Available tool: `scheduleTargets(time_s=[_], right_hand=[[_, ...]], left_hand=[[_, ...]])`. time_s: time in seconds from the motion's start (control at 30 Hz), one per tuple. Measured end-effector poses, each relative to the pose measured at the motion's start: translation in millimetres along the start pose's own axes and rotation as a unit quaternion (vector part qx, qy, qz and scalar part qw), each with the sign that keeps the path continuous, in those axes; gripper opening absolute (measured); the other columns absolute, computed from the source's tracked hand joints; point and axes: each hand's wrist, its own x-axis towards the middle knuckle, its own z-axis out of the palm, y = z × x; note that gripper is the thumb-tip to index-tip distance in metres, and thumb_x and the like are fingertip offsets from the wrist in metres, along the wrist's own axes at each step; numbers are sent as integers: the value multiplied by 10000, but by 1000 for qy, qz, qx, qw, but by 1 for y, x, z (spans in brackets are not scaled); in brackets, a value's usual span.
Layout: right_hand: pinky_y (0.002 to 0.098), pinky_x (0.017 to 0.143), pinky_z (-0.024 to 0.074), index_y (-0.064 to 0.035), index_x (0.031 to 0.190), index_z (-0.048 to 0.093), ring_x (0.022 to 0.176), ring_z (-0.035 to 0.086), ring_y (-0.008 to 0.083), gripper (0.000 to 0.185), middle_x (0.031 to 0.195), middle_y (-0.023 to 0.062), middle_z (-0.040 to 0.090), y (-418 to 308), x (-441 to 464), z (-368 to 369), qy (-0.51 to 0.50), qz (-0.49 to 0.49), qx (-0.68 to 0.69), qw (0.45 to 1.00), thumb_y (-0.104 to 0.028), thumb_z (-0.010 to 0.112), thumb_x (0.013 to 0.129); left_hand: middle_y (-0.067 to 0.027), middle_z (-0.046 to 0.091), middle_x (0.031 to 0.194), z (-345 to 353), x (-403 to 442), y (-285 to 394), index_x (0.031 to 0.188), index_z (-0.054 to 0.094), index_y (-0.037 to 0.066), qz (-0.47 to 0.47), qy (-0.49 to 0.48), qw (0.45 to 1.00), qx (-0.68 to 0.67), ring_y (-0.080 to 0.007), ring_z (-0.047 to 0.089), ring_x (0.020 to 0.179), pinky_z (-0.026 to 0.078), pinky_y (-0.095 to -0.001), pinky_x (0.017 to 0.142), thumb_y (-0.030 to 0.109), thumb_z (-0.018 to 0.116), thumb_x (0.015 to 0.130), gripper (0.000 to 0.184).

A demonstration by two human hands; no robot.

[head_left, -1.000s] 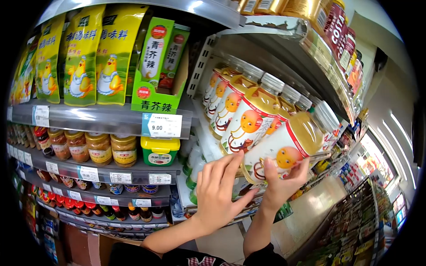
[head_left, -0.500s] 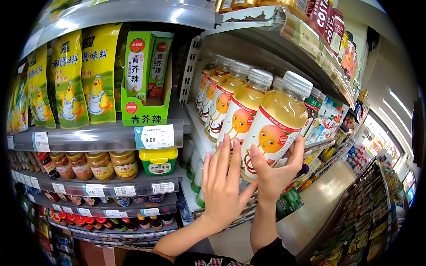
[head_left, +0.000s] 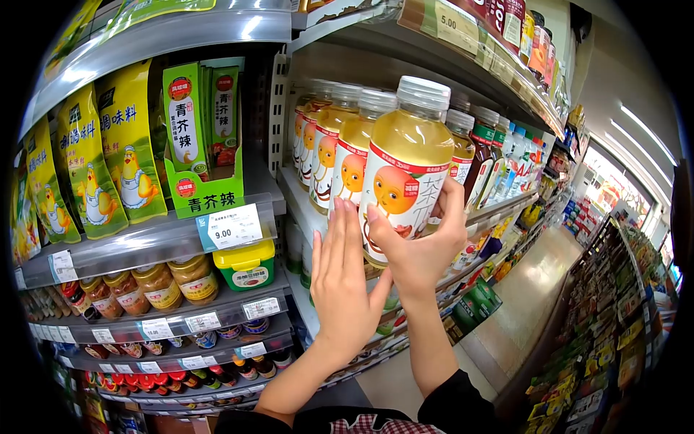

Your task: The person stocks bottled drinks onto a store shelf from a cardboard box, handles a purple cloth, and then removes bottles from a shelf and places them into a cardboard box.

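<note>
My right hand (head_left: 425, 253) is wrapped round the lower part of a clear drink bottle (head_left: 405, 170). Pale yellow liquid fills it, and its white label shows a cartoon baby face under a red band. The bottle is nearly upright at the front of the shelf, its ribbed cap on top. My left hand (head_left: 341, 278) is open, fingers straight and together, thumb apart. Its fingertips reach the lower front of a matching bottle (head_left: 352, 163) in the row; whether they touch it I cannot tell. More bottles of the same kind stand behind.
Dark-red and clear bottles (head_left: 499, 155) line the shelf to the right. At left are yellow seasoning pouches (head_left: 130, 145), a green packet box (head_left: 202, 181) and jars (head_left: 159, 286). An upper shelf edge (head_left: 463, 32) overhangs the bottles. An aisle floor (head_left: 528, 289) lies at right.
The view has shifted, so the shelves and both hands sit differently in it. The held bottle looks more upright and stands out more from its neighbours. The right hand keeps its grip.
</note>
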Motion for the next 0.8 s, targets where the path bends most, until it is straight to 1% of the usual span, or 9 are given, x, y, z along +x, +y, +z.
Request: scheduleTargets(time_s=[0.2, 0.3, 0.4, 0.5, 0.7, 0.8], right_hand=[[327, 786, 525, 25, 1108, 556, 864, 648, 194, 634, 945, 119, 662, 3, 0, 7, 6, 23, -4, 1000, -178, 863, 591], [334, 760, 520, 11, 1117, 560, 833, 642, 202, 655, 932, 118, 659, 1, 2, 12, 25, -10, -36, 999, -200, 872, 580], [334, 743, 513, 4, 1120, 563, 815, 636, 207, 669, 915, 114, 653, 3, 1, 17, 37, -19, -45, 998, -214, 878, 572], [385, 860, 382, -29, 1177, 557, 855, 649, 231, 769, 984, 81, 671, 2, -1, 20, 22, 4, -49, 999, -352, 890, 563], [384, 849, 379, -29, 1210, 543, 879, 657, 228, 785, 1007, 81, 674, 3, 0, 30, 5, 18, -18, 1000, -346, 888, 580], [335, 724, 524, -11, 1205, 559, 809, 619, 193, 729, 944, 101, 656, 4, 0, 36, 32, -26, -37, 998, -232, 872, 585]], left_hand=[[-229, 305, 1558, 0, 5, -4, 1513, 261, -40, -12, -15, 1000, -2, -358, 308, 1447, 233, -518, 1161, 166, 703, 799, 865], [-221, 295, 1565, 1, 7, -8, 1521, 241, -34, -13, -20, 1000, 0, -351, 303, 1450, 226, -522, 1163, 152, 692, 805, 866], [-219, 293, 1566, 1, 9, -10, 1523, 239, -28, -9, -19, 1000, 4, -353, 310, 1445, 227, -531, 1160, 142, 687, 807, 861], [-212, 286, 1570, 1, 11, -15, 1525, 235, -24, -9, -25, 1000, 6, -353, 316, 1440, 224, -539, 1160, 131, 680, 810, 856], [-209, 281, 1573, -1, 16, -22, 1523, 234, -26, -13, -31, 999, -1, -354, 321, 1436, 221, -542, 1164, 107, 660, 817, 835], [-210, 279, 1572, -1, 18, -26, 1522, 233, -27, -15, -36, 999, 3, -358, 323, 1433, 218, -541, 1167, 101, 646, 823, 821]])
